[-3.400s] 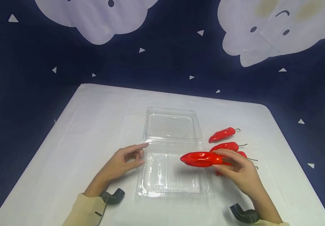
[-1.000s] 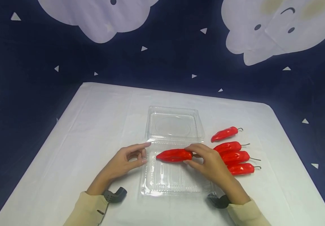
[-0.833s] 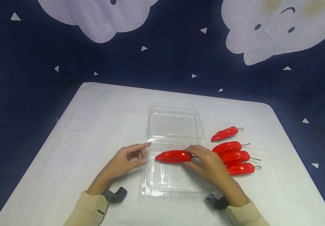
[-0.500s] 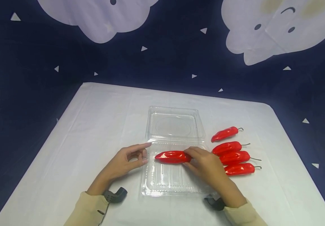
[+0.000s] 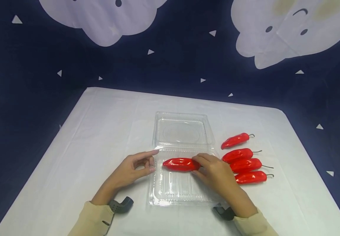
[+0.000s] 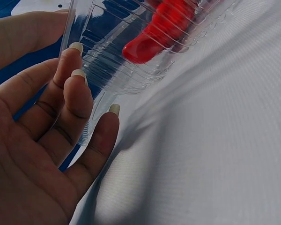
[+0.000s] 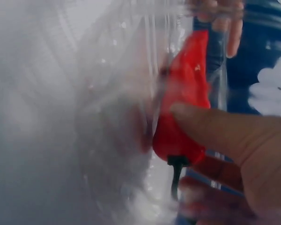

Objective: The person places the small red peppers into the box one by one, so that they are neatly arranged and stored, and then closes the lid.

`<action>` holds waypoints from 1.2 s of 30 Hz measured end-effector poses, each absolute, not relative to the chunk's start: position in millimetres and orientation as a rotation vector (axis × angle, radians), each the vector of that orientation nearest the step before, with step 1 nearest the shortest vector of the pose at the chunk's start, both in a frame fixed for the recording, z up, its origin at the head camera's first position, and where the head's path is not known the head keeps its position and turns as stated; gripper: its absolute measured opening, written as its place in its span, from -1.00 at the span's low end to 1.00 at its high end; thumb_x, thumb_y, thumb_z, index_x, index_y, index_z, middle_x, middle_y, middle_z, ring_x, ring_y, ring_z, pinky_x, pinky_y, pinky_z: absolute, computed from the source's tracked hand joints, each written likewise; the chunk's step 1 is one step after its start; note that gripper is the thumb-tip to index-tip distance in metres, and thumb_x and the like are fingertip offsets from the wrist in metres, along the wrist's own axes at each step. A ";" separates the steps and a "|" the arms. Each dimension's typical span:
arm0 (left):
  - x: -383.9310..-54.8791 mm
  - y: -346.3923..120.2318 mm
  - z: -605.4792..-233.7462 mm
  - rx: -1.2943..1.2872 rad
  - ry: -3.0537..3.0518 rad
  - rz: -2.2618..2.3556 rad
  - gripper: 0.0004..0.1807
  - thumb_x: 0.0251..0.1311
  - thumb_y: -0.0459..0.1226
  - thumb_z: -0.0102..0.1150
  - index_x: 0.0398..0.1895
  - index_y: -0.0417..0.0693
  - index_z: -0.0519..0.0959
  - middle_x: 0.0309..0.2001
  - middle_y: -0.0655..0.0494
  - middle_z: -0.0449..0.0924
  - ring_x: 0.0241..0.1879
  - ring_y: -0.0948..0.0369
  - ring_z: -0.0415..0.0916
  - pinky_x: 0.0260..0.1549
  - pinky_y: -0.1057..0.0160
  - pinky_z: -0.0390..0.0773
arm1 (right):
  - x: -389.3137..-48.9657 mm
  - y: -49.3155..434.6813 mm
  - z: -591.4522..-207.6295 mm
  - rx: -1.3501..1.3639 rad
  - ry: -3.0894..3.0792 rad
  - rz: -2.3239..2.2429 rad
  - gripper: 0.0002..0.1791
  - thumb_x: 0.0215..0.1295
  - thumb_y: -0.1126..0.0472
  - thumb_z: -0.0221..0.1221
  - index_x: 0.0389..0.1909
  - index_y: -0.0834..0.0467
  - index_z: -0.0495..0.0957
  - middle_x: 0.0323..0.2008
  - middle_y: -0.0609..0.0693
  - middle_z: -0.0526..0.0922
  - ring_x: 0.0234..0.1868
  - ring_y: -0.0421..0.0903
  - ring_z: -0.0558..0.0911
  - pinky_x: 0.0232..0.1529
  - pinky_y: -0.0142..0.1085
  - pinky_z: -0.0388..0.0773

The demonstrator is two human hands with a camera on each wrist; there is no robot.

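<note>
Dark blue backdrop (image 5: 176, 65) with pale clouds (image 5: 108, 23) and small white triangles (image 5: 212, 33) hangs behind a white-covered tabletop (image 5: 108, 114). On it lies a clear plastic container (image 5: 181, 194), opened flat, its lid (image 5: 181, 131) on the side farther from the person and its ribbed base nearer. Within the base, toward the hinge, is a red pepper (image 5: 177, 164), lying crosswise with its tip pointing to the left. Its stem end is pinched between the thumb and fingers of the right hand (image 5: 217, 172); the right wrist view shows a dark green stem beside that thumb. Whether the pepper touches the container's bottom cannot be told. At the base's left edge, the left hand (image 5: 130, 168) rests with fingertips against the rim, index finger extended, the others loosely bent, clasping nothing. To the right of the container lie four more red peppers (image 5: 245, 165), three close together and one set apart beyond them.
</note>
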State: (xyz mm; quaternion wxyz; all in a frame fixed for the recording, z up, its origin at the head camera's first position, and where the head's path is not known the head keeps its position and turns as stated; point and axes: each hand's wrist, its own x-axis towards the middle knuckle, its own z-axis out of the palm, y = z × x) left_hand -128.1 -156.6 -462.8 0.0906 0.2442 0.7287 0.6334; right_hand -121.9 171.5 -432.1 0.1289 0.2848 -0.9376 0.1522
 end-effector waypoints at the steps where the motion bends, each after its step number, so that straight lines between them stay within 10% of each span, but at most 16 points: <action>1: -128.2 -156.4 -462.8 0.727 2.164 1.885 -0.40 0.26 -0.39 0.36 0.38 -0.27 0.46 -0.18 0.02 0.56 -0.18 0.18 0.49 0.09 0.27 0.58 | -121.9 171.8 -431.7 0.831 -2.725 0.457 -0.34 -0.11 0.03 0.65 0.10 0.07 0.71 -0.02 -0.03 0.75 -0.03 -0.06 0.74 -0.07 -0.15 0.71; 36: -129.3 -156.2 -468.2 0.765 2.139 1.915 -0.40 0.27 -0.44 0.33 0.38 -0.32 0.44 -0.18 -0.04 0.55 -0.19 0.22 0.49 0.08 0.28 0.57 | -120.0 215.4 -413.8 0.870 -2.548 0.825 -0.47 0.05 0.10 0.56 0.10 -0.03 0.70 0.02 -0.12 0.73 0.10 -0.09 0.68 0.18 -0.53 0.46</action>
